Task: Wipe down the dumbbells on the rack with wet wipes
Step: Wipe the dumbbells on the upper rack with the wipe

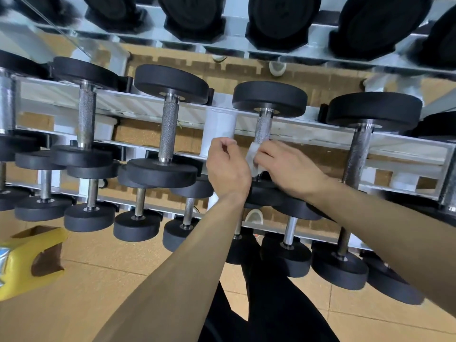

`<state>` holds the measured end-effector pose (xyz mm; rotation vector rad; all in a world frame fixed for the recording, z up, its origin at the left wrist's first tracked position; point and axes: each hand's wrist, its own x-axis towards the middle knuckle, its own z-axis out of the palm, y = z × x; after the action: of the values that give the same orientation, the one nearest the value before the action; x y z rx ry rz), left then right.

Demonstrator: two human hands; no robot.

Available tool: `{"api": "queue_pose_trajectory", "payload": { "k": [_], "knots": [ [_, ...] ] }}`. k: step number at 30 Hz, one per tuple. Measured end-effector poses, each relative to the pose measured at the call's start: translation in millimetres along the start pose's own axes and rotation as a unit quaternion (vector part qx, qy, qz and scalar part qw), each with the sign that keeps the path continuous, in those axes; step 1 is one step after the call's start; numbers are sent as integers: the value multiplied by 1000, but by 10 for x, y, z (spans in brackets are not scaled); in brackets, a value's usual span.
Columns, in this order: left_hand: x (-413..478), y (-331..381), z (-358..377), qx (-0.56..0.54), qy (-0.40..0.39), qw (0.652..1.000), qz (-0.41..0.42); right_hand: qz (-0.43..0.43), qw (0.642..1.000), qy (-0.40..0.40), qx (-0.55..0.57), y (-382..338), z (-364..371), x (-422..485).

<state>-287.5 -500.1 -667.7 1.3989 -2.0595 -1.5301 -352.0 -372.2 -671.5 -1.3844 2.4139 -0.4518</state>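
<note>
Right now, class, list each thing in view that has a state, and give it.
dumbbell, racked, handle being wiped
wet wipe, crumpled, pressed against that handle
right hand, grips the wet wipe
left hand, fingers curled, nothing visible inside
yellow box, on floor, flaps open

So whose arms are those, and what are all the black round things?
This is one picture, taken by a camera worn on a person's head and looking down, so the two arms are that person's own. There is no machine here, only hands. The black round things are the weights on the ends of dumbbells, which sit in rows on a white rack. The right hand holds a white wet wipe against the metal handle of one dumbbell to clean it. The left hand is curled up just beside the wipe; I cannot tell whether it grips anything. Down on the floor, at the left, stands a yellow box.
</note>
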Motion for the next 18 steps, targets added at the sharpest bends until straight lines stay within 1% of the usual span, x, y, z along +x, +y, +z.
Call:
{"api": "queue_pose_trajectory", "payload": {
  "k": [1,2,3,7,8,9,12,14,15,17,18],
  "knots": [
    [-2,0,2,1,-1,1000,1,-17,999,-30,3,7,-44,-17],
    [3,-2,3,2,-1,1000,1,-14,999,-41,0,59,-98,33],
    [8,1,3,4,-1,1000,0,2,999,-32,-5,121,-134,109],
    [12,14,3,6,-2,1000,-13,96,991,88,14,182,-162,286],
    [8,16,3,7,-4,1000,-12,118,988,92,28,145,-142,239],
    [6,15,3,9,-6,1000,-12,133,988,72,35,85,-131,162],
    [10,13,4,11,-8,1000,-10,86,995,34,35,40,-98,-51],
    [14,16,2,13,-8,1000,-11,62,998,4,17,106,-170,-66],
    [13,21,3,13,-8,1000,-12,43,999,6,-3,155,-219,-41],
    [11,28,2,15,-6,1000,-17,52,998,2,-20,222,-282,50],
    [14,29,2,17,-5,1000,-19,76,997,13,-7,223,-291,98]
  ]
}}
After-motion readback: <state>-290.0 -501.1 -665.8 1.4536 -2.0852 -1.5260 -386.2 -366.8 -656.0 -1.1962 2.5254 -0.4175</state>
